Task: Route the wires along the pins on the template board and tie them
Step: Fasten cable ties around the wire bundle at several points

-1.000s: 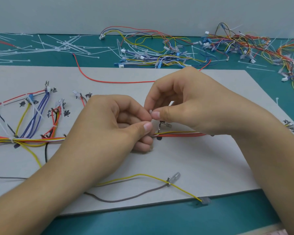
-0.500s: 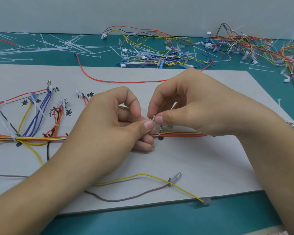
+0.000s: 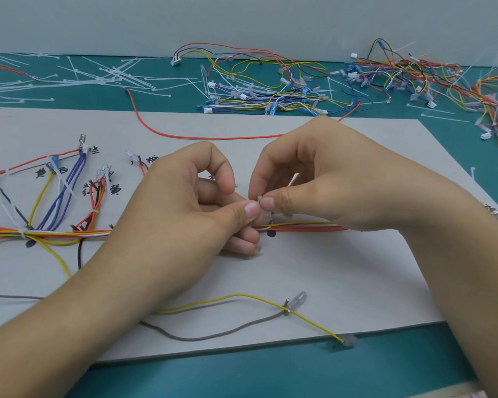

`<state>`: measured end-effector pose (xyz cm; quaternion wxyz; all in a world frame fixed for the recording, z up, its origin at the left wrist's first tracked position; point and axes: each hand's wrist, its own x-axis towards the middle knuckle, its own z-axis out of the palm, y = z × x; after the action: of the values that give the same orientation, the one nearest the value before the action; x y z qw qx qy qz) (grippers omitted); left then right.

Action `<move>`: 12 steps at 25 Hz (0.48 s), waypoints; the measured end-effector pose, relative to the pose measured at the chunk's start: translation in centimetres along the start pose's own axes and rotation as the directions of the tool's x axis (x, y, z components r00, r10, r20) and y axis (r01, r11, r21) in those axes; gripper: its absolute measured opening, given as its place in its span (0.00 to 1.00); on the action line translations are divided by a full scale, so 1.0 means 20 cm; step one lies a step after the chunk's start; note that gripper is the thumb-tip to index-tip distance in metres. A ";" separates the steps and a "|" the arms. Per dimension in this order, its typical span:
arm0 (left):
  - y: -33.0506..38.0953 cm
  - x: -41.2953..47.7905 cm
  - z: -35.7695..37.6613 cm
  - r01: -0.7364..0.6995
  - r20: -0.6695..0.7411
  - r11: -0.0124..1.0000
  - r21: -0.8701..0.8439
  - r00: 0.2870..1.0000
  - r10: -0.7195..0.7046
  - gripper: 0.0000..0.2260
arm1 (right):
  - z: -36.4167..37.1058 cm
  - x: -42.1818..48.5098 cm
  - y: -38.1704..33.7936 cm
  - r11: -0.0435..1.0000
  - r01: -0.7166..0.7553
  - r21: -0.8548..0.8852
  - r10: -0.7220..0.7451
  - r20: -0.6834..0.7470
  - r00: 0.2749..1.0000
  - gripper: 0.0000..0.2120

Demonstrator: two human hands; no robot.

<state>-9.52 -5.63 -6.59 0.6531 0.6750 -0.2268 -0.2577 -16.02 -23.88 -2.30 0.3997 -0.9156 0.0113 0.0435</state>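
Wires (image 3: 299, 227) cross the middle of the board (image 3: 328, 268); left hand (image 3: 184, 214) and right hand (image 3: 322, 179) pinch a cable tie (image 3: 259, 198), best pulled snug.

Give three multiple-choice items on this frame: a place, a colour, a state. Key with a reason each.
1. Where does the scatter of loose white plastic cable ties lie?
A. on the green mat beyond the board's far left edge
B. on the board's near edge
C. under the right wrist

2. What colour is the long single wire looping across the far side of the flat grey template board?
A. blue
B. red
C. black

3. What is the right hand doing?
A. lying flat on the board
B. gripping scissors
C. pinching a thin pale tie end above the multicoloured wire bundle

Key: 1 A, they lie on the mat past the board; 2 B, plainly red; 3 C, thumb and forefinger close on it.
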 end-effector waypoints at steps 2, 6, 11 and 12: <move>0.00 0.00 0.00 -0.005 -0.002 1.000 0.005 1.000 0.005 0.14 | 0.00 0.00 0.00 1.000 0.004 -0.001 -0.004 0.004 1.000 0.06; -0.01 0.00 0.00 -0.016 -0.007 1.000 0.009 1.000 0.016 0.14 | 0.00 0.00 0.00 1.000 0.009 0.001 -0.009 0.015 1.000 0.06; 0.00 0.00 0.00 -0.035 -0.005 0.999 0.030 0.999 0.035 0.14 | -0.02 0.00 0.01 1.000 -0.005 0.013 0.005 0.006 1.000 0.05; 0.00 -0.01 0.00 -0.036 -0.005 0.999 0.030 0.999 0.036 0.14 | -0.02 -0.01 0.01 1.000 -0.009 0.014 0.009 0.006 1.000 0.05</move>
<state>-9.58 -5.52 -6.64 0.6480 0.6813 -0.2410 -0.2405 -16.12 -24.31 -2.10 0.4061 -0.9124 0.0147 0.0482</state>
